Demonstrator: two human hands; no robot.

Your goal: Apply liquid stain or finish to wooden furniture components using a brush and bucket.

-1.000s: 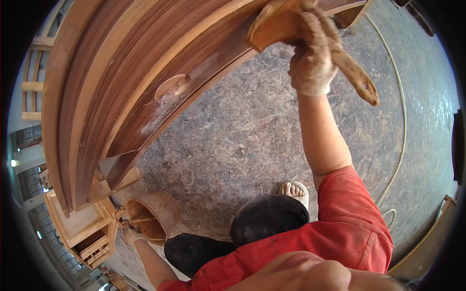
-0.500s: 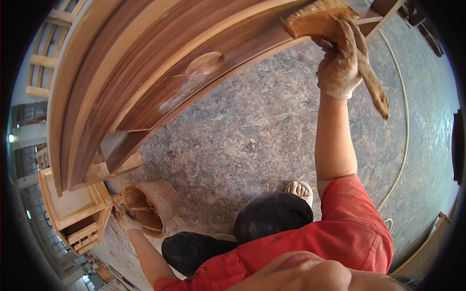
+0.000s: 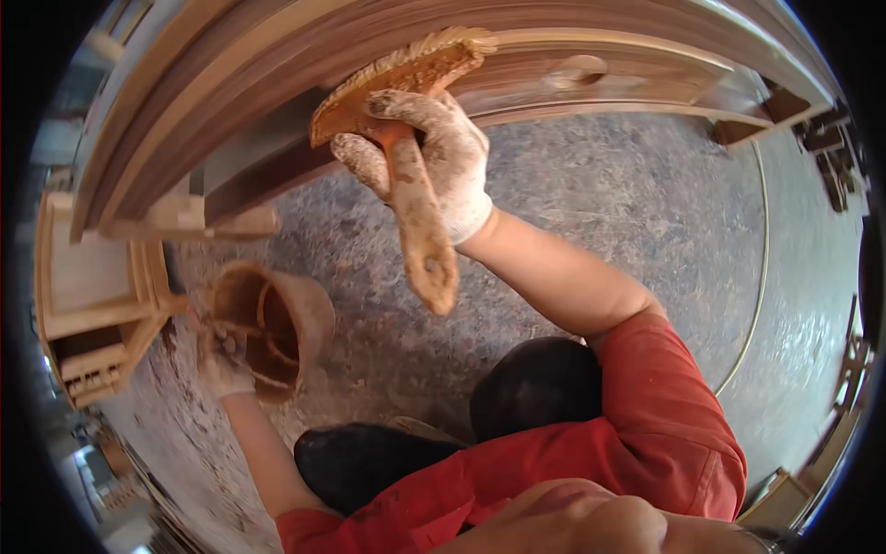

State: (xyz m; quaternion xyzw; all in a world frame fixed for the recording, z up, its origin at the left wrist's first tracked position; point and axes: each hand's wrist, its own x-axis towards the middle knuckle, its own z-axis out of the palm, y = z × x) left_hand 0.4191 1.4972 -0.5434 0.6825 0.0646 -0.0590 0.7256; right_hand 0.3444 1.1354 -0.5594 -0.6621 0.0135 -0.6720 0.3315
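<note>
My right hand (image 3: 452, 157), in a stained white glove, grips a wide flat paintbrush (image 3: 425, 235). Its broad bristles, coated orange-brown, lie against or just above the front of a long brown wooden furniture piece (image 3: 637, 78); whether they touch, I cannot tell. The handle points down toward me. At lower left my left hand (image 3: 221, 360), gloved too, is closed at the near-left rim of a tilted, brown-stained bucket (image 3: 314, 319). Some of those fingers are blurred and partly hidden. Orange-brown residue coats the bucket's inside.
A pale wooden cabinet frame (image 3: 97, 295) stands left of the bucket. Along the right, a light hose (image 3: 764, 249) curves across the speckled floor (image 3: 563, 198). My bent knee (image 3: 535, 388) is below the furniture. Dark wooden pieces (image 3: 826, 152) lie at far right.
The brush in my right hand has swept from the furniture's right part leftward and nearer to me. My view has turned left. The left hand stays at the bucket.
</note>
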